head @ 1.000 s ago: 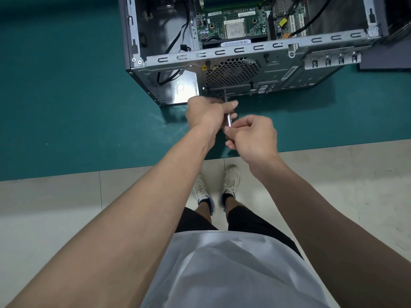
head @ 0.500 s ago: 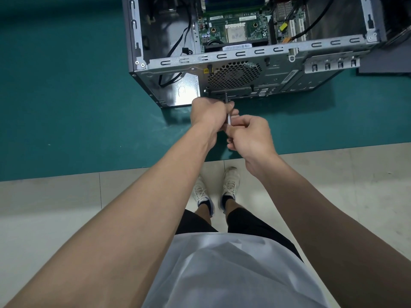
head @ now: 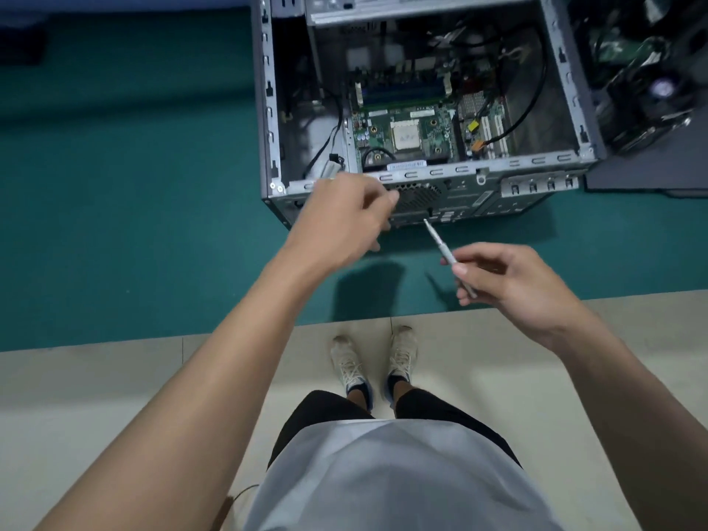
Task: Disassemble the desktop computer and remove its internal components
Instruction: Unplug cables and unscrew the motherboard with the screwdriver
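Note:
The open desktop case (head: 536, 162) lies on a teal mat, its green motherboard (head: 406, 136) and black cables showing inside. My left hand (head: 341, 220) hovers in front of the rear panel beside the fan grille (head: 419, 195). Its fingers are curled and blurred, and I cannot see whether they pinch anything. My right hand (head: 509, 285) grips a thin silver screwdriver (head: 440, 243), whose tip points up-left at the rear panel, just short of it. The hands are apart.
Removed parts, including a fan (head: 659, 90), are piled right of the case on a dark panel (head: 643, 174). The teal mat (head: 134, 224) ends at the table's front edge; below are pale floor tiles and my shoes (head: 375, 362).
Both hands were together on the screwdriver at the rear panel. Now they have parted: the left hand moved up-left, the right drew back right with the screwdriver. My view shifted further over the case.

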Available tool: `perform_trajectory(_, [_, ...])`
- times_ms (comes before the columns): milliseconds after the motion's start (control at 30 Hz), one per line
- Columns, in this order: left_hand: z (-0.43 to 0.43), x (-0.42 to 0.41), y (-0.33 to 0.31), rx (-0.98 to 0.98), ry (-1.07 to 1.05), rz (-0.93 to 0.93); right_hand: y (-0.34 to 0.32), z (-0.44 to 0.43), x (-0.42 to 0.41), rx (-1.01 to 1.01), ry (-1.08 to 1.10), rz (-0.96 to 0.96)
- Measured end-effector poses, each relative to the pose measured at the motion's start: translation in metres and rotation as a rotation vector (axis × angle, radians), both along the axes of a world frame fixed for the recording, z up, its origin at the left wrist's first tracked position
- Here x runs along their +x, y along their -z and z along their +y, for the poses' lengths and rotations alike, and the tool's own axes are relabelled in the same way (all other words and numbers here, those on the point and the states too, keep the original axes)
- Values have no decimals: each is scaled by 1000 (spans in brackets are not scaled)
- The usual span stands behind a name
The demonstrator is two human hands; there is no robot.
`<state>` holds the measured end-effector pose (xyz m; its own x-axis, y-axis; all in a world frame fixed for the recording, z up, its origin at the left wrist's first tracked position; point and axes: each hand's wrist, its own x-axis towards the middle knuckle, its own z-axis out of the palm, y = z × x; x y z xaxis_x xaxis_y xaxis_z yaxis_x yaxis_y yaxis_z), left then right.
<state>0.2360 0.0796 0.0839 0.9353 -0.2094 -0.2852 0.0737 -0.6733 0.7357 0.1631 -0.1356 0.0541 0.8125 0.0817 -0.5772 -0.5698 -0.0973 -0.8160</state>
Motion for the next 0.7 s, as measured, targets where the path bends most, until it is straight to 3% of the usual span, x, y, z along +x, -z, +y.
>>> perform_trajectory(67, [3,11,-9,20,-148,-273,-16,-7,7,113,3,-28])
perform_trajectory(133, [7,26,-9,201,-212,-422,-33,-8,22,233,14,-60])
perform_trajectory(267, [11,51,3,542,-24,-292,-64,1,64,307,-122,-144])
perform_trajectory(333, [9,58,7,568,55,-234,-72,8,89,234,-203,-179])
perform_trajectory(567, [3,65,18,617,-20,-222,-49,47,177,-254,-365,-282])
perform_trajectory(700, [3,66,20,651,-41,-223,-12,68,207,-271,-547,-258])
